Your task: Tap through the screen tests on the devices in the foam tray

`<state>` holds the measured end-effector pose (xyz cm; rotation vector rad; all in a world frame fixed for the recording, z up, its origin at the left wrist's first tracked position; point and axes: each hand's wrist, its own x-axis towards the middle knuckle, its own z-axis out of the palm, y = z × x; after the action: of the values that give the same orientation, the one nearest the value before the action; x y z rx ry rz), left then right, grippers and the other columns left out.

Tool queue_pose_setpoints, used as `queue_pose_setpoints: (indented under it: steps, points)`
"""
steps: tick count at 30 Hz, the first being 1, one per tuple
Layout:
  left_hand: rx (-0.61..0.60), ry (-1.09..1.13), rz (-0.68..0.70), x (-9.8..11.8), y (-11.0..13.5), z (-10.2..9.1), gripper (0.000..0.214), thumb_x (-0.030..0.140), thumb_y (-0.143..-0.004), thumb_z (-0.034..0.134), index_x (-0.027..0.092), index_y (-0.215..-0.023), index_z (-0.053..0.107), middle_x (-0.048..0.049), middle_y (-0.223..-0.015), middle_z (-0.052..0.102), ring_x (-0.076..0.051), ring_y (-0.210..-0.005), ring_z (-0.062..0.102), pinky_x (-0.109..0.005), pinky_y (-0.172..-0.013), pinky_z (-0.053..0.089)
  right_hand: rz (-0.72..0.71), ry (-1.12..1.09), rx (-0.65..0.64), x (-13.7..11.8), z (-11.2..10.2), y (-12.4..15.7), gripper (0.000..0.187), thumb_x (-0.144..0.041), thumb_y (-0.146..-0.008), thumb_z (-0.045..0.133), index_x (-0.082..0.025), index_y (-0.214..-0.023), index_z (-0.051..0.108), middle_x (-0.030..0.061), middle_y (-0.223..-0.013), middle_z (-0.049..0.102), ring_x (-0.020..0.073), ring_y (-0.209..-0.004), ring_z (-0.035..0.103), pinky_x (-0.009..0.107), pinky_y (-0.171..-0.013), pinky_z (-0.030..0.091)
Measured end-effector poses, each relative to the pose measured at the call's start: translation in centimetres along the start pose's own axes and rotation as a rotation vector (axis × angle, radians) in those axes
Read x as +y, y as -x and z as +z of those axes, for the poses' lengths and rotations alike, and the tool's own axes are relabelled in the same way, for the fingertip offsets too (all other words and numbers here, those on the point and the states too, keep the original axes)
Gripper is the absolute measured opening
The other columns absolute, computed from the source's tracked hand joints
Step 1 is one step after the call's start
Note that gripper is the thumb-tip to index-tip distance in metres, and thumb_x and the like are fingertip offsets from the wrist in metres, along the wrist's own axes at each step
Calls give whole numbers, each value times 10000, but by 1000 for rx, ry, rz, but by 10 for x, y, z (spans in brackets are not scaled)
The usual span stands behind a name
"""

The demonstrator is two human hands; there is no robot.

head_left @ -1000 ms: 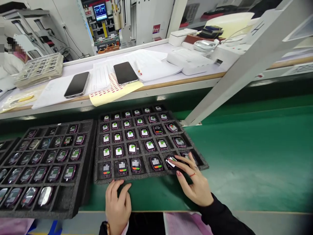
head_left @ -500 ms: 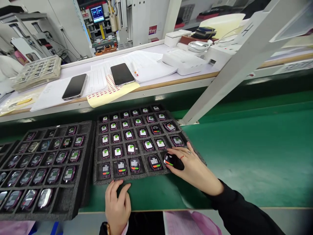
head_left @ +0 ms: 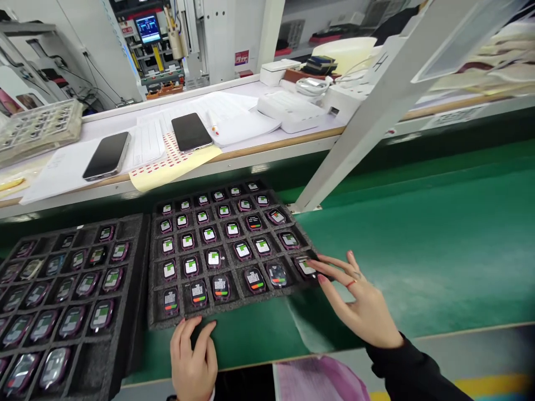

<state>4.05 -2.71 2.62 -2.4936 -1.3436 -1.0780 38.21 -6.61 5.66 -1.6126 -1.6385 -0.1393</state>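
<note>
A dark foam tray holds smartwatches in square cells, most with lit screens showing white and green blocks. My right hand is at the tray's front right corner, fingers stretched out, the fingertips touching or just over the corner smartwatch. Left of that one, another smartwatch with a red and green bar lies in its cell. My left hand rests on the green table at the tray's front edge. Its fingers are apart and nothing is in them.
A second foam tray with more watches stands at left. Behind, a shelf carries two phones, papers, a white box and a clear plastic case. A slanted metal post meets the table behind the tray.
My right hand has let go of the dark-screened smartwatch, which now lies in its front-row cell, and moved right to the corner one. My left hand stays by the tray edge. The view has shifted.
</note>
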Motion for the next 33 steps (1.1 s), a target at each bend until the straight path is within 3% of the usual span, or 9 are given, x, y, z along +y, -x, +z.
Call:
queue_pose_setpoints:
  steps: [9,16,21,24,27,30,33]
  points:
    - [-1,-24,58,-4,-1,0,299,-21,-873,596,206,-1022,721,-87,-1104,618,-252,-1083,560,-402,-1000,440,-28,22,-118,3,-1,10,329,-195,-1036,464,-235,-1345,567,76,-1185,675,264,-1202,600,620,-1226,215]
    - [23,-52,20,0,-2,0,288,-12,-888,584,177,-1071,702,-95,-1116,626,-251,-1103,565,-378,-1007,433,-38,39,11,9,4,-10,285,-190,-1037,478,-220,-1293,601,77,-1156,683,250,-1126,638,589,-1225,252]
    - [3,-44,35,-5,3,2,283,-3,-889,591,199,-1034,726,-97,-1149,617,-255,-1128,561,-382,-1016,433,-55,29,-43,13,20,-41,291,-243,-1051,479,-219,-1329,559,84,-1170,694,265,-1104,655,598,-1211,290]
    - [-18,-49,55,-10,8,3,287,15,-890,599,218,-1044,733,-94,-1174,612,-254,-1141,560,-379,-1015,441,-92,-18,-166,10,34,-64,463,-238,-1062,421,-219,-1520,358,85,-1262,675,283,-1209,602,617,-1203,300]
    - [-18,-48,32,-12,13,4,288,34,-900,591,232,-1053,734,-84,-1182,617,-249,-1160,559,-375,-1016,453,-165,-26,-277,9,52,-82,566,-228,-1058,379,-210,-1592,194,84,-1337,637,291,-1332,504,632,-1202,296]
    - [-8,-27,-10,-10,16,5,284,48,-914,577,239,-1054,734,-79,-1182,622,-243,-1160,562,-371,-1007,463,-216,-3,-331,10,69,-93,527,-221,-1052,346,-146,-1564,246,138,-1401,578,290,-1367,470,616,-1207,300]
    - [2,1,-70,-6,16,7,298,36,-914,567,243,-1048,736,-76,-1177,626,-243,-1161,565,-375,-1008,466,-238,19,-354,12,82,-98,459,-229,-1036,352,-78,-1466,410,201,-1378,574,317,-1352,486,620,-1192,321]
